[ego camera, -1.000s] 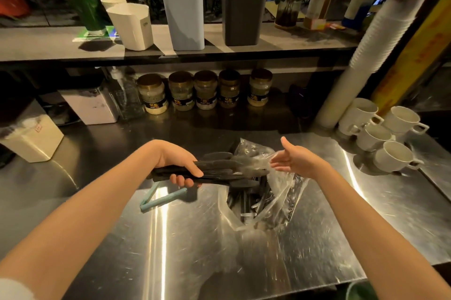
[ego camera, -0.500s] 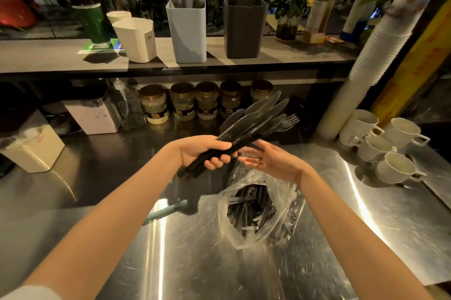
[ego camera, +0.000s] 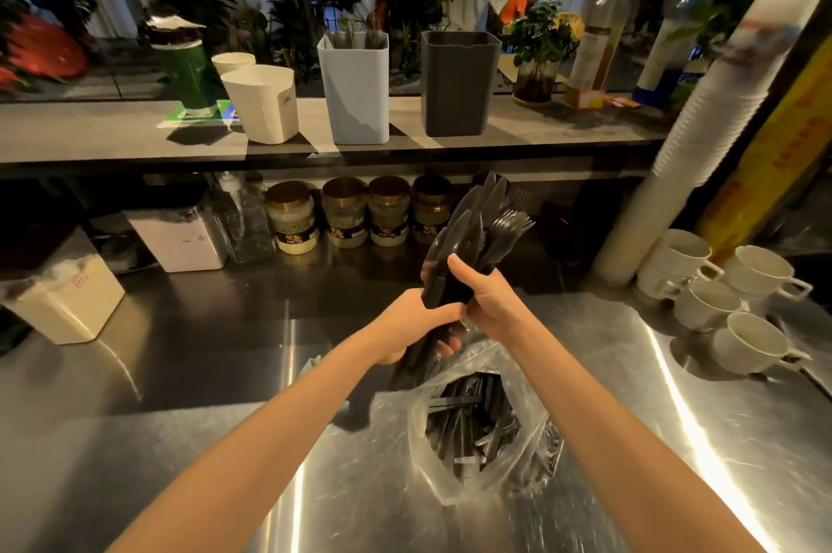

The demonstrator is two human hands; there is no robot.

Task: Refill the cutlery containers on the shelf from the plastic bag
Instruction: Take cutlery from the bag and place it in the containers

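Your left hand (ego camera: 412,325) is curled round the lower part of a bundle of black plastic knives and forks (ego camera: 472,237), and your right hand (ego camera: 488,305) closes round the same bundle just above it, with the thumb lying along the handles. Both hands therefore grip one thing and neither has free fingers. I judge that you hold it with two hands to press the loose pieces together, so they do not slide out when you lift. The bundle stands nearly upright and leans a little away from you, with the fork tines and knife tips on top, pointing toward the shelf. Directly below your hands lies the clear, crumpled plastic bag (ego camera: 538,431) on the shiny steel counter (ego camera: 675,462). Its mouth is open toward you and many more black pieces are inside, so I think the refilling is far from finished. On the long grey shelf (ego camera: 112,138) above stand the tall white rectangular container (ego camera: 355,102), where a few dark pieces show at the top, and beside it the tall dark grey rectangular container (ego camera: 457,93), whose inside you cannot see from here. The way up from the bag to these two is open. The front edge of the shelf is the thing to pass over, and the row of gold-lidded glass jars (ego camera: 344,214) sits under it, behind the bundle. On the right, white ceramic mugs (ego camera: 702,300) stand near the counter's edge, well apart from your hands.
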